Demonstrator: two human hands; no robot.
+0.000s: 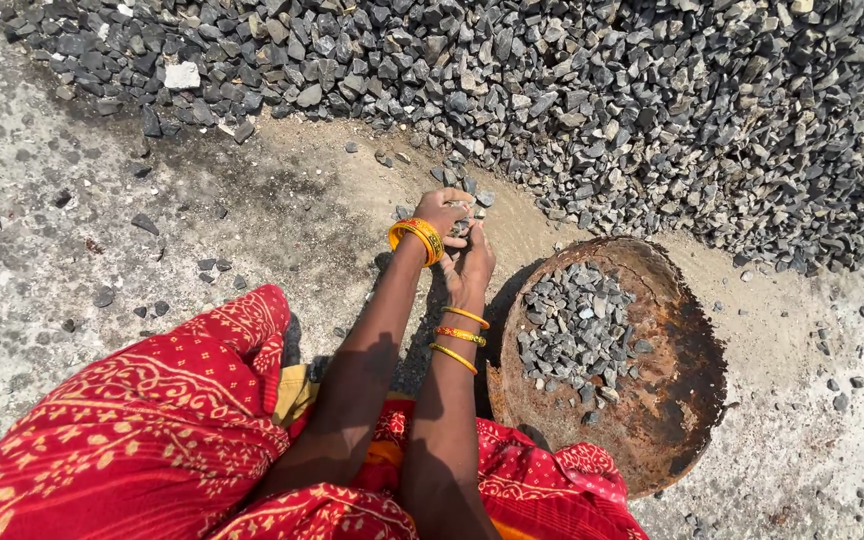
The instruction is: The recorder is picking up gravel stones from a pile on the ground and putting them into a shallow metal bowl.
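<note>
My left hand (444, 213) and my right hand (472, 262) are cupped together just above the ground, closed around a handful of small grey stones (462, 226). Both wrists wear orange and yellow bangles. The hands hover at the near edge of a big heap of crushed grey stone (592, 100). Right of my hands lies a round rusty metal pan (672, 400), tilted toward me, with a small pile of the same stones (572, 325) in its upper left part.
Bare sandy concrete ground (72, 260) spreads to the left, dotted with loose stones. A pale square block (182, 75) sits on the heap at the upper left. My red patterned cloth (152, 430) covers my knees at the bottom.
</note>
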